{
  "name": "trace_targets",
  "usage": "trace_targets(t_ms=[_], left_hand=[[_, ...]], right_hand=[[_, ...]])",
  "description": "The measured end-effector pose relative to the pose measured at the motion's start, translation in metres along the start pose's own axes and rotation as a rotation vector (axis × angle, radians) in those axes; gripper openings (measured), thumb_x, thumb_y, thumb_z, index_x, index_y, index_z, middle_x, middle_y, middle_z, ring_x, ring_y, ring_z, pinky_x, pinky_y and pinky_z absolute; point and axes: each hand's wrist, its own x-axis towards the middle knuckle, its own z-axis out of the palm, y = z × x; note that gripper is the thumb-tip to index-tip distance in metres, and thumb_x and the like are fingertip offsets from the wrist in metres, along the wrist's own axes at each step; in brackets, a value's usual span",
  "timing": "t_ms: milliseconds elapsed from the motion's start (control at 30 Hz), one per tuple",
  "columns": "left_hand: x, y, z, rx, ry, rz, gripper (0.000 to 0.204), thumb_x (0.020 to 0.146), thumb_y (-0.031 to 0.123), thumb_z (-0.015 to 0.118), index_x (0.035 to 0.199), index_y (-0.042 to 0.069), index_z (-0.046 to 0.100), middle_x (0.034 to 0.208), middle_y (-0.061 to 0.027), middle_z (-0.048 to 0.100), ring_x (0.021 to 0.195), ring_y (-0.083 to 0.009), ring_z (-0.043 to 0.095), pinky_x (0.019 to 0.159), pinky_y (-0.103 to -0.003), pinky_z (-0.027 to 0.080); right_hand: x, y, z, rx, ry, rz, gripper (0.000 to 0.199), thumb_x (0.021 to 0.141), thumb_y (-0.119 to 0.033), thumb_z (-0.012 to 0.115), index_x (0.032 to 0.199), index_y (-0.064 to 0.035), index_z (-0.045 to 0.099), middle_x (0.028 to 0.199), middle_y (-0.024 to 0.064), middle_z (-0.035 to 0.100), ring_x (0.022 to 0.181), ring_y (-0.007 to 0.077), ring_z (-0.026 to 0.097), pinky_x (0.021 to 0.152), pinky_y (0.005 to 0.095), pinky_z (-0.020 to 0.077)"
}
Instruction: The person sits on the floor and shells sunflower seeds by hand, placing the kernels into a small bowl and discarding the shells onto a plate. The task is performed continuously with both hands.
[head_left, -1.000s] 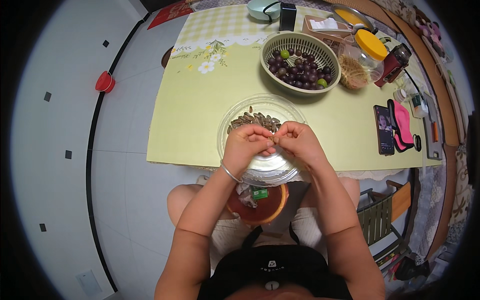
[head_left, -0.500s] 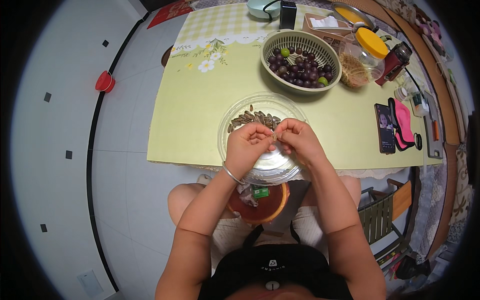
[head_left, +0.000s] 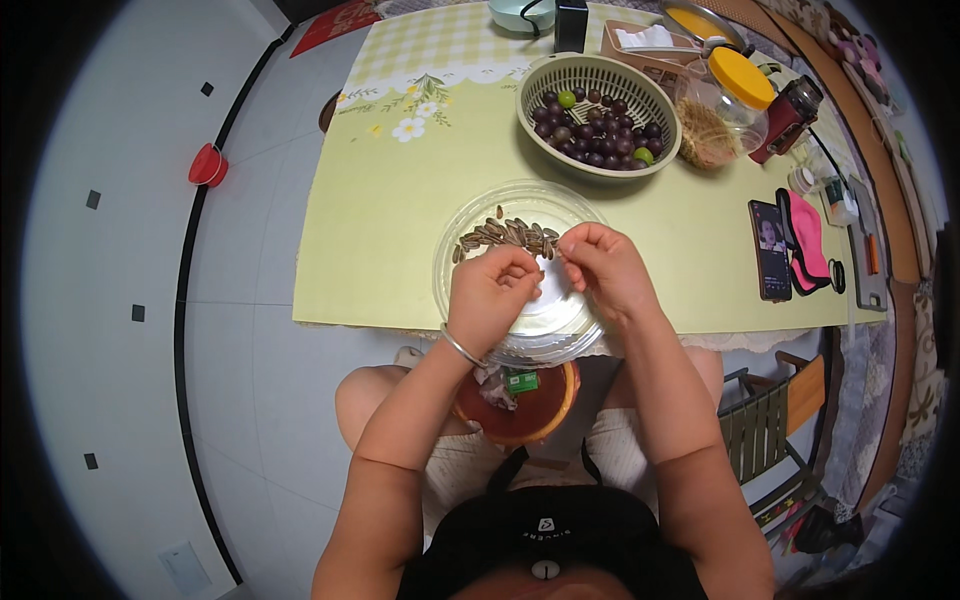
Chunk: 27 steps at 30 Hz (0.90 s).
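Note:
A round transparent plastic tray (head_left: pixel 465 305) lies at the table's near edge, with a pile of striped sunflower seeds (head_left: pixel 505 233) on its far side. Over the tray's left part is my left hand (head_left: pixel 492 297), fingers curled and thumb pressed to them; whatever it holds is too small to name. My right hand (head_left: pixel 607 272) is apart from it, beside the right end of the pile. Its thumb and forefinger are pinched, and anything between them is too small to make out.
Beyond the tray stands a colander (head_left: pixel 530 135) of dark grapes. To its right are a yellow-lidded jar (head_left: pixel 708 130) and a dark red flask (head_left: pixel 790 118). A phone (head_left: pixel 770 250) and a pink-and-black item (head_left: pixel 805 240) lie at the right. Below the table edge is a reddish bin (head_left: pixel 520 425).
My hands were together at the fingertips over the tray and have drawn apart. The right hand has shifted slightly right; the left has stayed nearly in place.

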Motion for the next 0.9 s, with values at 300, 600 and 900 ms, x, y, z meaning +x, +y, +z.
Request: trace_targets(t_ms=[300,600,900], left_hand=[[-0.001,-0.006,-0.003,0.646,-0.068,0.343,0.009,0.072,0.004,0.07,0.081,0.005,0.072,0.074,-0.0085,0.064,0.069,-0.0232,0.061,0.065,-0.033,0.05],[0.0,0.027,-0.019,0.139,-0.077,0.105,0.022,0.077,0.0,0.069,0.099,0.001,0.071,0.079,-0.0056,0.065,0.069,-0.0124,0.06,0.063,-0.023,0.048],[0.016,0.004,-0.059,0.856,0.115,0.302,0.007,0.072,0.004,0.071,0.079,0.004,0.07,0.076,-0.01,0.065,0.07,-0.0244,0.062,0.066,-0.032,0.05]], right_hand=[[0.002,-0.01,-0.008,0.123,-0.02,-0.001,0.01,0.087,0.002,0.048,0.086,0.0007,0.057,0.075,0.0076,0.062,0.057,0.0104,0.056,0.049,0.0211,0.0464],[-0.006,0.006,0.028,0.285,-0.104,0.27,0.028,0.099,-0.017,0.045,0.089,0.0037,0.059,0.074,0.0075,0.06,0.051,0.0089,0.051,0.039,0.0179,0.0369],[0.0,0.002,0.008,0.22,-0.083,0.134,0.02,0.096,-0.011,0.047,0.087,0.0041,0.058,0.072,0.0062,0.059,0.049,0.007,0.044,0.038,0.0191,0.028]])
